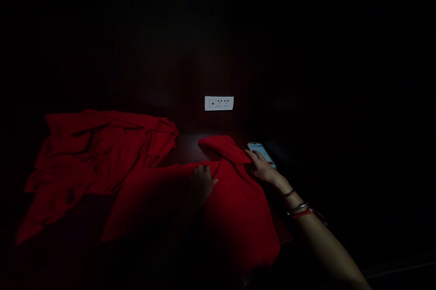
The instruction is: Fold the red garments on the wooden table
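A red cloth (241, 213) lies spread on a dark surface, with one part folded over toward the back. On its upper middle edge my left hand (201, 183) is closed, its fingers curled on the fabric; it is dim. My right hand (261, 167), with bracelets on the wrist, touches the right edge of the folded part, its fingers partly bent and apart. Just behind that hand lies a phone (264, 151) with a lit screen, its lower part close to the fingers.
Another crumpled red cloth (102, 149) lies at the left. A white wall socket (219, 103) is on the dark wall behind. Part of the dark tabletop (187, 147) shows between the cloths. The surroundings are too dark to make out.
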The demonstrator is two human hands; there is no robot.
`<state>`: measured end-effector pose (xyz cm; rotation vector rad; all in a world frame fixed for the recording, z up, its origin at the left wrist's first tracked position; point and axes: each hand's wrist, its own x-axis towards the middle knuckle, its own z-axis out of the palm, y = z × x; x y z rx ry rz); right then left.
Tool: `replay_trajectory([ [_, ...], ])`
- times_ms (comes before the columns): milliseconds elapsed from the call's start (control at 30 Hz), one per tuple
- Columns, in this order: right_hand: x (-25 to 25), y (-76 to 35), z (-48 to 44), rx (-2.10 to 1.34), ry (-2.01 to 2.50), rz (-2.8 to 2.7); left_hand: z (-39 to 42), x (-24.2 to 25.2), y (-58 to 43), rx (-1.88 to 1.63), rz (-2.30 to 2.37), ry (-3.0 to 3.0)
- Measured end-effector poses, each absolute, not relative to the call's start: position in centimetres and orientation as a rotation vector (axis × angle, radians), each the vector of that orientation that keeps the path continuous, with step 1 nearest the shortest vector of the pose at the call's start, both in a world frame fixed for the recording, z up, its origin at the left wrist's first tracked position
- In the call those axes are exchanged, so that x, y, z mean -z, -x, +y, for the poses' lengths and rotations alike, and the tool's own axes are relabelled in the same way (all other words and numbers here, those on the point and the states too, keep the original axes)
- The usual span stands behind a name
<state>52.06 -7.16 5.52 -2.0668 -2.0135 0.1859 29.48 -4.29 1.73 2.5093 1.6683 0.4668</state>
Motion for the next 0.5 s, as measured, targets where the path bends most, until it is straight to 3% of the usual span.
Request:
replay_trajectory([
  [167,-6.2,-46.6,-4.3,0.106,1.861,-2.481,-4.2,-0.4,-29.4,-0.354,1.817,-2.503],
  [233,-6.6,-45.0,-2.3,0.059,1.857,-2.548,-4.0,0.2,-29.2,-0.291,1.811,-2.503],
  [500,-8.2,-48.4,0.3,-0.239,1.902,-2.021,-3.6,-1.0,-27.7,-0.056,1.854,-2.348],
])
